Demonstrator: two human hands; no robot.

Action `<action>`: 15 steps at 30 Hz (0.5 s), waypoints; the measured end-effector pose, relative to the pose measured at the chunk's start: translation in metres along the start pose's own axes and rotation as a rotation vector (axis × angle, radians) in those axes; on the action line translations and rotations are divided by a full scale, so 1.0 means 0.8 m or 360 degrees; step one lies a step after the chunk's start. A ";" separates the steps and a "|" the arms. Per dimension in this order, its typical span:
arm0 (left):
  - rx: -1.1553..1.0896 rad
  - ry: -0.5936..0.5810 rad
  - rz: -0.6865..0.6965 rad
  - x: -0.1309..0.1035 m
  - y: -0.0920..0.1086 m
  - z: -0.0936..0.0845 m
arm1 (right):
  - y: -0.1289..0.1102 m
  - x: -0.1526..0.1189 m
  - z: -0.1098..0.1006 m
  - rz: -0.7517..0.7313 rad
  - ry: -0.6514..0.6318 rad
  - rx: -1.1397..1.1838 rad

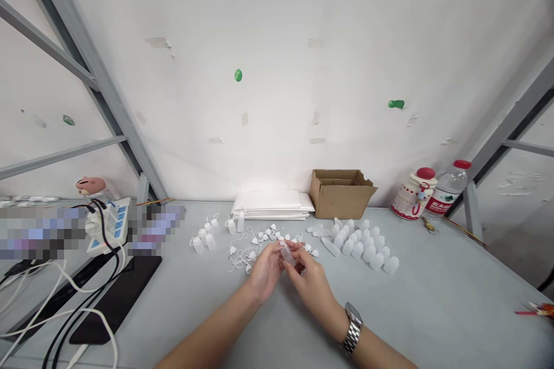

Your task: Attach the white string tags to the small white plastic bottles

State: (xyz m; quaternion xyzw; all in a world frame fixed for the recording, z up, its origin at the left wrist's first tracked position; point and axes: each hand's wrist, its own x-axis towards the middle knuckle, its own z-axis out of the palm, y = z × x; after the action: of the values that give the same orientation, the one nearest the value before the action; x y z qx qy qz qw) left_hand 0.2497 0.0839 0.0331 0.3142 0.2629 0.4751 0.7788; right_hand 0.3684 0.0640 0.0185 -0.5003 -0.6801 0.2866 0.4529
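Note:
Between my two hands, over the middle of the table, is a small translucent plastic bottle [287, 254]. My left hand [267, 273] curls round its left side. The thumb and fingers of my right hand [312, 280] close on it from the right. My fingers partly hide the bottle's top. Just beyond my hands lie several small white caps with loop cords [242, 253]. Several open translucent bottles [369, 253] stand in rows to the right, and a few lie on their sides [331, 247]. Several bottles with caps and loops [203, 240] stand to the left.
White padded envelopes [272, 205] lie stacked against the wall, beside an open cardboard box [344, 199]. A decorated flask [414, 196] and a red-capped water bottle [450, 190] stand at the right. Cables, a power strip [110, 228] and a black slab [116, 300] occupy the left.

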 end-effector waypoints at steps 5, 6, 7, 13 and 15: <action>-0.0074 -0.0001 -0.0010 0.002 -0.001 -0.001 | -0.002 0.003 0.001 0.0203 -0.0046 0.0387; -0.0088 0.0004 -0.0012 0.002 -0.002 -0.001 | -0.002 0.004 0.002 0.0253 -0.0054 0.0466; -0.0100 0.0011 -0.0014 0.003 -0.002 -0.002 | -0.001 0.005 0.002 0.0313 -0.0064 0.0553; -0.0094 0.0059 -0.0077 0.006 -0.006 -0.003 | -0.002 0.014 0.001 0.0554 -0.0218 0.1071; -0.0086 0.0080 -0.0078 0.006 -0.006 -0.002 | -0.001 0.016 0.000 0.0571 -0.0273 0.1170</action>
State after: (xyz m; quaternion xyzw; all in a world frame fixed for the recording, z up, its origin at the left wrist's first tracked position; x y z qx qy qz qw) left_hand 0.2530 0.0871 0.0279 0.2746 0.2772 0.4705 0.7914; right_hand 0.3668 0.0755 0.0233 -0.3901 -0.4698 0.6253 0.4859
